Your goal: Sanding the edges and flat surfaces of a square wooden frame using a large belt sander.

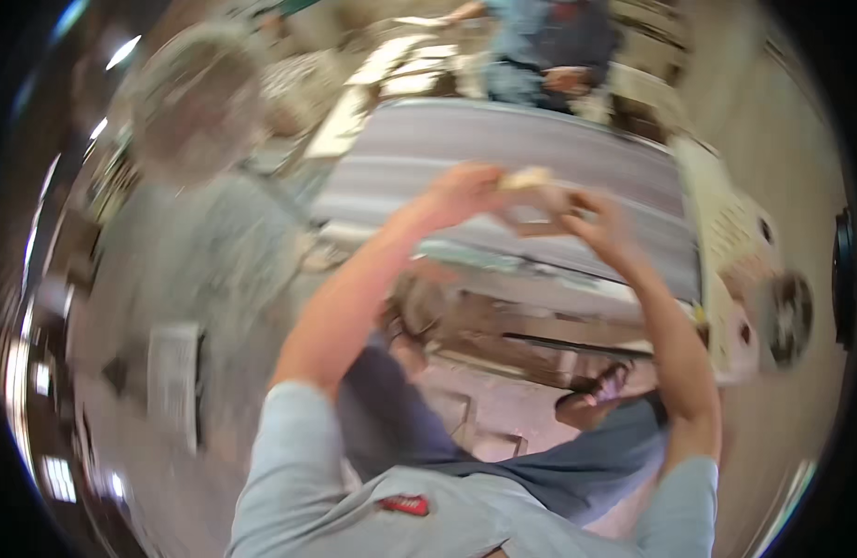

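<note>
Both of my arms reach forward over a wide grey striped surface [410, 139]. Between my hands is a small, blurred, block-like piece [538, 229], pale tan on top and brownish at its lower edge. My left hand [467, 189] is closed on its left end. At its right end, my right hand [597, 223] grips it with bent fingers. The piece is held above the near part of the striped surface. Motion blur hides its exact kind.
Across the striped surface stands another person [549, 46] in blue and dark clothes. A pale panel with round dark fittings [740, 279] runs along the right side. To the left is a large rounded, dusty shape [198, 102]. Below the near edge are my sandalled foot [600, 386] and a pinkish floor.
</note>
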Demonstrator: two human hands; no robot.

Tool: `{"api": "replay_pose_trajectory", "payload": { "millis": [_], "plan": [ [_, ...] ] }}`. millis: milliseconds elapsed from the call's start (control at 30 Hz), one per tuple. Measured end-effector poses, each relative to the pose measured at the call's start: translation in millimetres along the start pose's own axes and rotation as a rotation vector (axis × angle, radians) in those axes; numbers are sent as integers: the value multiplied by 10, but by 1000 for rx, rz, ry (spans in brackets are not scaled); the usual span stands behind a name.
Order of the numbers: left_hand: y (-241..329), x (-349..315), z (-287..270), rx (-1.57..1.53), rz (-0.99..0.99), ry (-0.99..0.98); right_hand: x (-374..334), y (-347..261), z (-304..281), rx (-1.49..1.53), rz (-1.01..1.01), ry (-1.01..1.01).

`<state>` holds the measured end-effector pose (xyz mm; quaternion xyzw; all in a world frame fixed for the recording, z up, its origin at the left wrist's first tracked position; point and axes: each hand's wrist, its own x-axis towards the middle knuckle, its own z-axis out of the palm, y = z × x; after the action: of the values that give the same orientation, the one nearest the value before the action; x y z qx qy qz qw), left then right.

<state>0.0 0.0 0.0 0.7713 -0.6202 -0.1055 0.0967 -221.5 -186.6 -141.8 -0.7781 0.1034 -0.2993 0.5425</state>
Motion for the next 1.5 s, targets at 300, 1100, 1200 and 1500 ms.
{"api": "replay_pose_trajectory", "payload": {
  "millis": [300,1100,1200,1500],
  "plan": [
    [1067,655,1097,-131,129,943,-366,392,-1447,-102,184,-129],
    [1208,1434,2339,-640,-40,140,-680,1543,-2255,-175,320,-81],
    [998,1630,2559,-515,26,309,-515,1811,-2301,-232,260,-41],
    [639,1511,2390,-438,-59,276,-279,1365,-1850,-447,187,-76]
  ]
}}
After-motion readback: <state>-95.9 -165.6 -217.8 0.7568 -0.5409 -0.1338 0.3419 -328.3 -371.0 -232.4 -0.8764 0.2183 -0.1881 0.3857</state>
